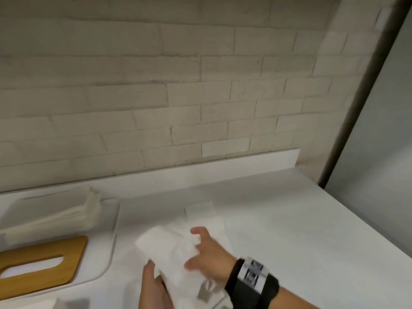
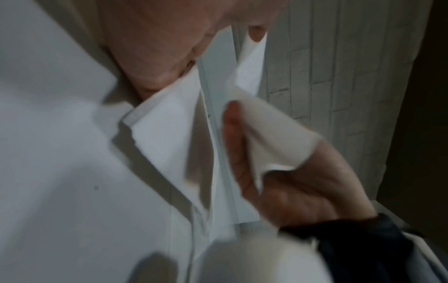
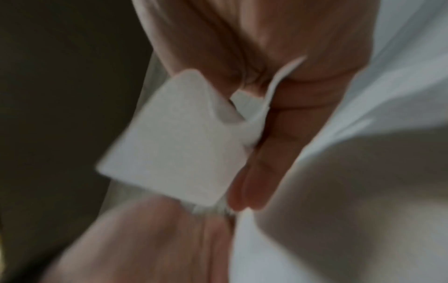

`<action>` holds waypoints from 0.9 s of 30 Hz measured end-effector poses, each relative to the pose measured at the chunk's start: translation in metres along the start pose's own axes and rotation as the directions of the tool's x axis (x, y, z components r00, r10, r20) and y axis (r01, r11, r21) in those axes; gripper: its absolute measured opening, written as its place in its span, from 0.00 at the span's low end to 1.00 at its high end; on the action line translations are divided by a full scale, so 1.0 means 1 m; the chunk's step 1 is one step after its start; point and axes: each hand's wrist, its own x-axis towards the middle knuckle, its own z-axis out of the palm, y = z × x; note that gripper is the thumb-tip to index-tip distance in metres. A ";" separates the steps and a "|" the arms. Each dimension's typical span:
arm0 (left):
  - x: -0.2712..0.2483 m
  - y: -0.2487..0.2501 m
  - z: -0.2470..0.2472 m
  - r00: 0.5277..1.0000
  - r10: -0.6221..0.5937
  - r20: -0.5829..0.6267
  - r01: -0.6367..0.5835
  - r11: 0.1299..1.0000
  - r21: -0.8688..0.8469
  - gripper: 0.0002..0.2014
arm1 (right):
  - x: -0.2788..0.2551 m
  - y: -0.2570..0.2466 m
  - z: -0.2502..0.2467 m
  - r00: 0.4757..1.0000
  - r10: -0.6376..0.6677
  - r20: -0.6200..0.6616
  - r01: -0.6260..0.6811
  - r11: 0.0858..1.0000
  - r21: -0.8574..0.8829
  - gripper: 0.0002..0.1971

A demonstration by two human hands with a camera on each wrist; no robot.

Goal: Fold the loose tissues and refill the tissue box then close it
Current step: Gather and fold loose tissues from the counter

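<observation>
A loose white tissue (image 1: 169,248) is lifted just above the white counter at the bottom centre, partly folded and blurred by motion. My right hand (image 1: 200,248), with a black wrist strap, pinches its right side; in the right wrist view the tissue (image 3: 174,143) is caught between the fingers (image 3: 290,114). My left hand (image 1: 152,284) holds the lower left part from beneath. In the left wrist view, its thumb (image 2: 157,47) lies on the sheet (image 2: 164,134). The white tissue box (image 1: 112,241) stands open at the left, with a stack of tissues (image 1: 55,215) inside.
A wooden lid (image 1: 44,262) with an oval slot lies at the near left, over the box. Another flat tissue (image 1: 200,209) lies on the counter beyond my hands. A white brick wall runs along the back. The counter ends at the right by a dark post.
</observation>
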 end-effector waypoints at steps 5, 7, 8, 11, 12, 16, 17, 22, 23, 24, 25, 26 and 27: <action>-0.012 -0.003 0.010 0.992 0.093 0.086 -0.105 0.982 0.156 0.26 | -0.026 0.017 0.024 0.990 -0.002 -0.140 -0.023 0.983 -0.181 0.37; -0.009 -0.003 0.012 0.944 0.326 0.051 -0.319 0.862 0.393 0.12 | -0.034 0.011 0.018 0.979 -0.040 -0.201 -0.011 0.970 -0.244 0.38; -0.013 -0.002 0.017 0.913 0.394 0.107 -0.398 0.800 0.449 0.10 | -0.036 0.007 0.012 0.969 -0.063 -0.238 -0.004 0.962 -0.273 0.41; -0.032 0.005 0.034 0.776 0.501 0.383 -0.630 0.577 0.520 0.14 | -0.036 -0.006 -0.013 0.951 -0.119 -0.286 0.109 0.993 -0.052 0.47; -0.035 0.008 0.038 0.729 0.522 0.443 -0.683 0.507 0.526 0.15 | -0.035 -0.009 -0.020 0.948 -0.143 -0.284 0.174 0.981 0.087 0.44; -0.030 0.018 0.046 0.683 0.608 0.405 -0.720 0.470 0.510 0.14 | -0.036 -0.020 -0.028 0.891 -0.270 -0.365 0.375 0.891 0.256 0.21; -0.027 0.018 0.048 0.686 0.622 0.377 -0.715 0.480 0.509 0.15 | -0.036 -0.020 -0.026 0.878 -0.278 -0.390 0.383 0.897 0.222 0.19; -0.019 0.009 0.056 0.647 0.681 0.344 -0.733 0.431 0.526 0.11 | -0.030 -0.010 -0.005 0.872 -0.253 -0.419 0.347 0.923 0.165 0.16; -0.019 0.007 0.057 0.640 0.690 0.338 -0.735 0.420 0.533 0.08 | -0.030 -0.009 -0.002 0.860 -0.262 -0.438 0.356 0.923 0.146 0.14; -0.020 0.006 0.058 0.618 0.709 0.340 -0.748 0.396 0.533 0.07 | -0.031 -0.009 0.000 0.843 -0.281 -0.458 0.377 0.917 0.132 0.13; -0.023 0.006 0.060 0.598 0.726 0.339 -0.760 0.379 0.528 0.07 | -0.033 -0.011 0.001 0.825 -0.305 -0.475 0.407 0.905 0.126 0.12; -0.023 0.006 0.061 0.580 0.740 0.339 -0.773 0.370 0.515 0.08 | -0.034 -0.011 0.001 0.811 -0.325 -0.487 0.436 0.890 0.131 0.11; -0.025 0.006 0.061 0.581 0.743 0.332 -0.773 0.378 0.509 0.08 | -0.035 -0.010 0.001 0.802 -0.334 -0.495 0.455 0.879 0.144 0.10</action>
